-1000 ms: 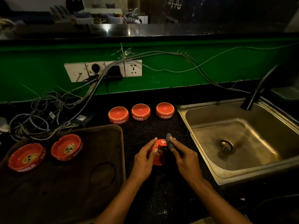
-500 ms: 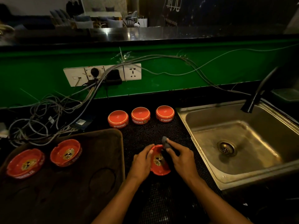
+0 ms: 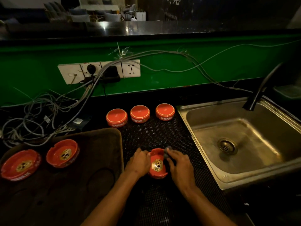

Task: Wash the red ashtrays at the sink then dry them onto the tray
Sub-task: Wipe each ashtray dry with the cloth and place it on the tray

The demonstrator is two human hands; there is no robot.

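On the left, the tray point(image 3: 101, 144) holds two upright ashtrays point(image 3: 62, 153), just beside the left hand point(image 3: 138, 162), which grips the held ashtray point(image 3: 157, 163). The right hand point(image 3: 180, 165) pinches a dark cloth point(image 3: 167, 151) against its far rim. Three upturned ashtrays point(image 3: 140, 112) sit behind; the sink point(image 3: 203, 160) looks empty.
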